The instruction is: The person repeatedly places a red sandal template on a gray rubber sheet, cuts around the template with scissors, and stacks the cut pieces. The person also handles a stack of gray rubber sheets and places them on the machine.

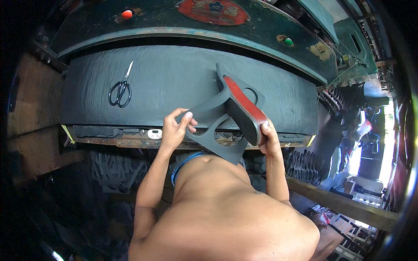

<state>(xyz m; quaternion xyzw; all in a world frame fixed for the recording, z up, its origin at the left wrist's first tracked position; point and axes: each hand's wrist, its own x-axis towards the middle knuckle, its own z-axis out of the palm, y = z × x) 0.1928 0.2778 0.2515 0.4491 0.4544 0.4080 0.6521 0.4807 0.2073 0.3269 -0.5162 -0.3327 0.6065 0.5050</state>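
My left hand (176, 129) pinches the edge of a dark grey sheet scrap (228, 150) with large curved cut-outs, thumb against the fingers. On the other side, my right hand (271, 138) grips the near end of a sole-shaped cutting die (246, 104), red along one side and dark on the rest. The die is tilted and lies against the scrap, which loops around and behind it. Both are held above the near edge of a grey work surface (170, 82). Black-handled scissors (121, 92) lie on that surface to the left, apart from both hands.
A green machine beam (161, 21) spans the far side, bearing a red button (126, 14) and a green button (288, 41). A small white case (154, 133) sits on the near ledge. More cut scraps (307, 165) hang at the right, beside a wooden beam (344, 202).
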